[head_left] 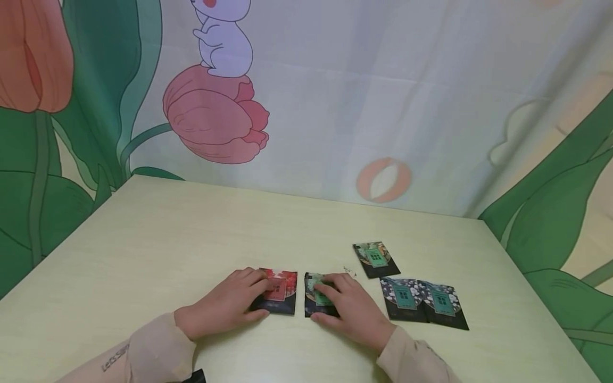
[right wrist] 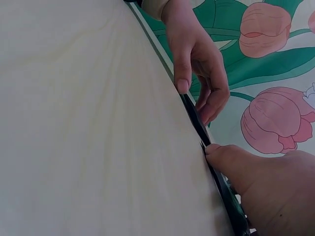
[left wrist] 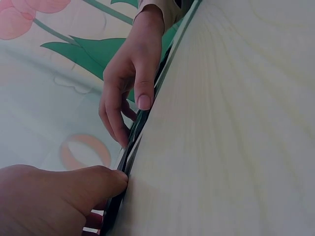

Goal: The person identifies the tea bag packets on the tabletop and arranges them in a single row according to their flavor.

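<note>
In the head view, a flat red-and-black sachet (head_left: 286, 291) lies on the table, my left hand (head_left: 231, 300) over its left part. Fingers reach across it and the thumb sits at its near edge. Just right of it, a narrow gap apart, lies a green-and-black sachet (head_left: 310, 304). My right hand (head_left: 351, 308) holds this one, thumb at the near edge and fingers over the top and far side. Seen edge-on in the right wrist view, the sachets form a thin dark line beneath the left hand (right wrist: 197, 59) and the right thumb (right wrist: 231, 162).
Two sachets with a white floral print, the left one (head_left: 404, 300) and the right one (head_left: 444, 306), lie side by side to the right. Behind them is another green-labelled sachet (head_left: 375, 259). The pale table (head_left: 167, 229) ends at a printed curtain (head_left: 316, 133).
</note>
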Available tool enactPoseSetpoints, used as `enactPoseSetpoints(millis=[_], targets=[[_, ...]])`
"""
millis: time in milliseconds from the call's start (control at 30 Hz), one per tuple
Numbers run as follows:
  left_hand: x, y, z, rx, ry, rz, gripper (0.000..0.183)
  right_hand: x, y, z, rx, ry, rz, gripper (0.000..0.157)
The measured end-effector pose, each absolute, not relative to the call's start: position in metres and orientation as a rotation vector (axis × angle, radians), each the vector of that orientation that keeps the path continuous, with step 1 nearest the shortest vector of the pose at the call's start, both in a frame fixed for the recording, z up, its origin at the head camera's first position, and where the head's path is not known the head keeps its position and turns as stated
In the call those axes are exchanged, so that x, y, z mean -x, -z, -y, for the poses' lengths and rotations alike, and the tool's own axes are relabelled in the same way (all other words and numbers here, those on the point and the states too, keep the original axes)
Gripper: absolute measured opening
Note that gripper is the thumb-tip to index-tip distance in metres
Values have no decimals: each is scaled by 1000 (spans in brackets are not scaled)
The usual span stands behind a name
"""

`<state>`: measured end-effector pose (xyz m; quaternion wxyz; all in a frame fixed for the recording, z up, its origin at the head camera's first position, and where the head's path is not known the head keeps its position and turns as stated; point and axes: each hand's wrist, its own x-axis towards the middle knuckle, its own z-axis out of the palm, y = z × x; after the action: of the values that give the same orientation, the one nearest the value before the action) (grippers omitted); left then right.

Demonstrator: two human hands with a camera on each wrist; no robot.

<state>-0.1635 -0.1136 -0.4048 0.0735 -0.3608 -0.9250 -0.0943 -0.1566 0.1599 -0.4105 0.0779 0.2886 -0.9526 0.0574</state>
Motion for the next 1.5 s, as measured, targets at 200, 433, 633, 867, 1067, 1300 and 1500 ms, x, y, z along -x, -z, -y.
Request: enactPoseSetpoints(millis=[200, 433, 633, 867, 1067, 1300, 1500], targets=[[163, 405, 113, 1075, 280, 2786, 44, 157, 410, -155, -865, -161, 2865, 62], [163, 404, 113, 1090, 277, 2782, 43, 158, 409, -150, -874, -164, 2873, 62], [163, 404, 113, 1082, 286, 2796, 44, 158, 409, -149, -871, -175, 2872, 61], [163, 404, 112, 1073, 304, 2820, 47, 159, 410, -146, -896, -181, 2842, 60], [164, 404, 111, 1079, 308, 2813, 46, 158, 409, -146, -901, -172, 2843, 61], [164, 406, 109, 1074, 286, 2806, 44, 158, 398, -149, -915, -218, 2869, 57], [163, 405, 110, 1061, 291, 2788, 43, 164, 387, -154, -1007, -155, 2827, 56]])
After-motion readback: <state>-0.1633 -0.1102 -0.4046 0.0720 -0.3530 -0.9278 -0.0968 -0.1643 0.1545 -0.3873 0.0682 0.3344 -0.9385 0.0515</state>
